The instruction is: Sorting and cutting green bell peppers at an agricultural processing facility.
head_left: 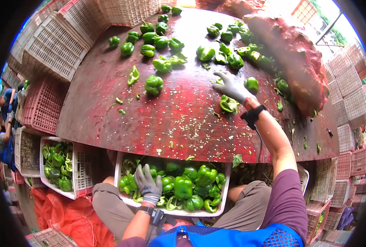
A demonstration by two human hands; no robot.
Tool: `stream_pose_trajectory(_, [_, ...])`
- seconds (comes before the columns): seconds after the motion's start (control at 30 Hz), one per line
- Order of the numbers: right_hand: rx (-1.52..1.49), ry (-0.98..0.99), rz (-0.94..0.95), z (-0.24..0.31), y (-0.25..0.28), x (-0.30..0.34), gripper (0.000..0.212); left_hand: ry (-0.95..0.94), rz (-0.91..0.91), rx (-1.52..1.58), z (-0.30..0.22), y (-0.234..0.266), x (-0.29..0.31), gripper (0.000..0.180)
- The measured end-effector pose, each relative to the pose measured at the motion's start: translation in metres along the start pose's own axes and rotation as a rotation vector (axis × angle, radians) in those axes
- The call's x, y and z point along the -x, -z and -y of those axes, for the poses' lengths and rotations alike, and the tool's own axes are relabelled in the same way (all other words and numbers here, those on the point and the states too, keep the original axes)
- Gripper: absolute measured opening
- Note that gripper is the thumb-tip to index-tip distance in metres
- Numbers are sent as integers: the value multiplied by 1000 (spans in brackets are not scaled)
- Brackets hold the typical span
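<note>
My right hand (232, 86), in a grey glove, reaches far over the red tabletop (179, 111). Its fingers are stretched out toward the left and nothing shows in them. Close by lie a whole green bell pepper (251, 85), a broken green pepper (229, 104) and a cluster of peppers (235, 61). Between my knees stands a white plastic crate (119, 171) filled with green bell peppers (183, 187), some of them split. Over its left part rests my left hand (148, 185), also grey-gloved, fingers extended on the peppers and gripping none that I can see.
A large red mesh sack (290, 57) leans on the table's right side. More peppers (149, 38) lie at the back left. Stacked crates (53, 45) border the left; others (347, 86) stand right. A pepper-filled crate (79, 175) and orange netting (70, 218) sit left of me.
</note>
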State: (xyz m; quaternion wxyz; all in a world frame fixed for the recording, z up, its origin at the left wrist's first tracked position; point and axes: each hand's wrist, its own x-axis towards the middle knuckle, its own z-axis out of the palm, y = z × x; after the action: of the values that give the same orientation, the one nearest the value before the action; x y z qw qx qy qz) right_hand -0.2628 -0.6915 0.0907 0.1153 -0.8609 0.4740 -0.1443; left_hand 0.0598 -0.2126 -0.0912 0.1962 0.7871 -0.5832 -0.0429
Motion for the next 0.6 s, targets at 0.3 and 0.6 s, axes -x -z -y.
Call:
stream_pose_trajectory(0.3, [-26, -90, 125, 146, -164, -235, 92, -53, -45, 70, 41, -1, -14, 88])
stream_pose_trajectory(0.6, [122, 159, -190, 158, -207, -120, 64, -10, -42, 66, 58, 20, -2, 86])
